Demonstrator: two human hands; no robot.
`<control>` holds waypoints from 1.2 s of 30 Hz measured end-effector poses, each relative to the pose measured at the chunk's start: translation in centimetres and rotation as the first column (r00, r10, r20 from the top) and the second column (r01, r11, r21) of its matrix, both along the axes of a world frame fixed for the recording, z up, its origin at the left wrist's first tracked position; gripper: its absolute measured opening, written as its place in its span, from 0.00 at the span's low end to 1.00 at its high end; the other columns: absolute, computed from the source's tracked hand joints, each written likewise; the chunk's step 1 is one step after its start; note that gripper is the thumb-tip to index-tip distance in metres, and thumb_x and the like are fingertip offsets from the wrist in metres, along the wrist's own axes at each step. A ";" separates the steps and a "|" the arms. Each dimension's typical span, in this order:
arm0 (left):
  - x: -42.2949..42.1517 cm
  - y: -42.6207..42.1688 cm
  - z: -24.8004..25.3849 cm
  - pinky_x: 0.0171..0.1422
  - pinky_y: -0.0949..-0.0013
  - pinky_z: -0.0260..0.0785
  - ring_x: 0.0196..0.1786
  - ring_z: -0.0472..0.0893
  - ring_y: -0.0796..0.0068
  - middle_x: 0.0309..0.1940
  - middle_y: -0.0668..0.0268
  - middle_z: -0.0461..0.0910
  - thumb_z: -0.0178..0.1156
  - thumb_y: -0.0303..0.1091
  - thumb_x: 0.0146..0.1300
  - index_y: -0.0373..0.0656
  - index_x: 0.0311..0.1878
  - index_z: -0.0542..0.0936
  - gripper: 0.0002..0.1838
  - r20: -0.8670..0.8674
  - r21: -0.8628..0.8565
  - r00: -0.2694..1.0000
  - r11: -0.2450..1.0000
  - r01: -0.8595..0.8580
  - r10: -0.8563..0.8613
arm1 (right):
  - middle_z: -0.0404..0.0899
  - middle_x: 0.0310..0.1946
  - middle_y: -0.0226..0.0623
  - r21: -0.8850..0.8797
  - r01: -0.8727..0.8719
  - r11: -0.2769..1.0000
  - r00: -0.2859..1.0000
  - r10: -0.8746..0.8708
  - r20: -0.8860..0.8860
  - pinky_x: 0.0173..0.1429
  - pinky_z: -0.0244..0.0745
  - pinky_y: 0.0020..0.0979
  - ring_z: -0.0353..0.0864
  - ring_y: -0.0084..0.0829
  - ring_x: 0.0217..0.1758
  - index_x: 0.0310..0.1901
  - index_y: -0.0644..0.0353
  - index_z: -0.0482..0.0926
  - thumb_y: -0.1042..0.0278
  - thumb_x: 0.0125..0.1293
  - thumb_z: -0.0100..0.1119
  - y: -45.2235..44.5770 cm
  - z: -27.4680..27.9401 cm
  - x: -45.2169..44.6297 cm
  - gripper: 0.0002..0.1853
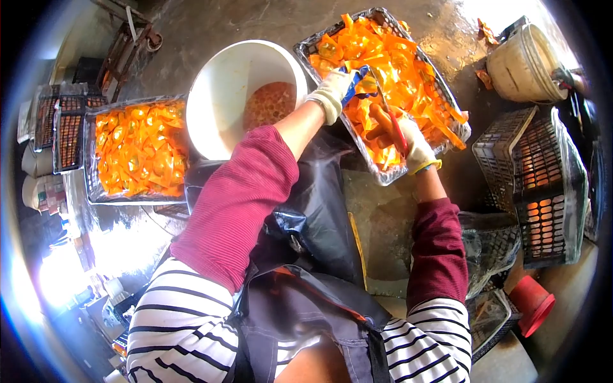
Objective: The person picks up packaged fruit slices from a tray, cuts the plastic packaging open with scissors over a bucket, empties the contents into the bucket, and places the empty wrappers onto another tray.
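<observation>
My left hand (337, 91), in a pale glove with blue fingers, is above a crate of orange pieces (364, 45). Its fingers are curled, and whatever they hold is hidden. My right hand (412, 139), in a pale glove with orange-brown fingers, is closed around a red-handled knife (398, 131). The knife's thin dark blade slants up and left toward my left fingers. Thin, glossy orange strips and shells fill the plastic-lined black crate (457, 108) beneath both hands. A white bucket (211, 96) with reddish-orange contents (271, 105) stands left of my left forearm.
Another lined crate (137, 198) full of orange pieces sits left of the bucket. Stacked black crates (543, 191) and a dirty white bucket (520, 67) stand at right. A red bucket (533, 305) lies lower right. Another person's gloved hand (563, 78) shows at the right edge.
</observation>
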State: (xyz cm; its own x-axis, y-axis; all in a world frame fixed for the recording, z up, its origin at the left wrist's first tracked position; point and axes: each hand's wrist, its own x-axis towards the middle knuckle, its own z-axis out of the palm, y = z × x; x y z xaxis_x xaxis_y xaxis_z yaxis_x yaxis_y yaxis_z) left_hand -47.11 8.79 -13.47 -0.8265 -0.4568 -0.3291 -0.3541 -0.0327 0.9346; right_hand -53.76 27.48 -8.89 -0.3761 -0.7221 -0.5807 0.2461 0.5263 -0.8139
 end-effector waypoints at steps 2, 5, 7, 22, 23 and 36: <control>0.7 1.3 3.4 0.47 0.68 0.77 0.47 0.80 0.72 0.48 0.62 0.78 0.53 0.39 0.68 0.39 0.57 0.72 0.18 -0.045 0.372 0.988 0.920 -0.124 0.151 | 0.83 0.26 0.39 0.010 0.037 0.999 0.998 -0.036 -0.046 0.28 0.73 0.24 0.79 0.25 0.23 0.49 0.62 0.74 0.41 0.65 0.52 -0.2 -0.4 0.3 0.28; 1.2 1.9 4.5 0.48 0.69 0.77 0.48 0.81 0.71 0.49 0.62 0.78 0.51 0.39 0.69 0.38 0.56 0.72 0.18 -0.113 0.582 0.976 0.809 -0.085 0.184 | 0.83 0.29 0.40 -0.038 0.088 0.995 0.994 -0.091 -0.059 0.34 0.75 0.27 0.81 0.29 0.27 0.51 0.62 0.72 0.42 0.64 0.53 -0.3 -1.1 0.6 0.28; 1.5 1.1 1.8 0.49 0.72 0.76 0.47 0.82 0.68 0.49 0.61 0.78 0.50 0.39 0.70 0.38 0.56 0.72 0.18 -0.187 0.641 0.973 0.768 0.018 0.133 | 0.83 0.31 0.41 -0.067 0.134 0.989 0.989 -0.138 -0.059 0.36 0.76 0.29 0.81 0.31 0.30 0.51 0.62 0.70 0.43 0.65 0.54 -0.5 -3.2 0.8 0.27; 0.4 -1.7 2.4 0.44 0.63 0.78 0.47 0.80 0.61 0.47 0.57 0.77 0.54 0.36 0.67 0.33 0.53 0.73 0.17 0.157 -0.036 0.965 0.976 0.217 -0.209 | 0.83 0.28 0.41 -0.012 -0.005 1.000 0.999 0.006 0.052 0.31 0.73 0.24 0.79 0.28 0.24 0.47 0.60 0.77 0.44 0.65 0.53 0.1 -0.1 -0.5 0.25; 0.7 -1.8 3.7 0.45 0.63 0.77 0.48 0.79 0.63 0.46 0.58 0.78 0.53 0.37 0.67 0.36 0.54 0.74 0.17 0.247 -0.186 0.922 0.920 0.346 -0.297 | 0.83 0.31 0.42 -0.067 0.043 0.997 0.994 -0.036 0.102 0.33 0.74 0.25 0.80 0.29 0.27 0.47 0.60 0.77 0.45 0.65 0.53 0.6 -1.6 -0.8 0.24; 31.3 -9.8 15.4 0.44 0.72 0.72 0.38 0.80 0.78 0.36 0.66 0.83 0.58 0.37 0.62 0.45 0.45 0.81 0.11 -0.206 -0.413 0.780 0.670 -0.617 0.591 | 0.79 0.42 0.54 0.830 -0.067 0.554 0.244 0.816 -0.524 0.47 0.72 0.49 0.77 0.54 0.47 0.47 0.57 0.75 0.56 0.66 0.41 13.2 1.4 -8.7 0.18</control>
State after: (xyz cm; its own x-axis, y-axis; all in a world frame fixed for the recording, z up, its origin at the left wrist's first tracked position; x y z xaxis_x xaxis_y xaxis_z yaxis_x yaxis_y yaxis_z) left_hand -15.78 -0.98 1.95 -0.3283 -0.9422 0.0673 -0.3548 0.1891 0.9156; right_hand -62.41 40.66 -7.54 -0.6054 -0.6094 -0.5120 -0.7626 0.6283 0.1539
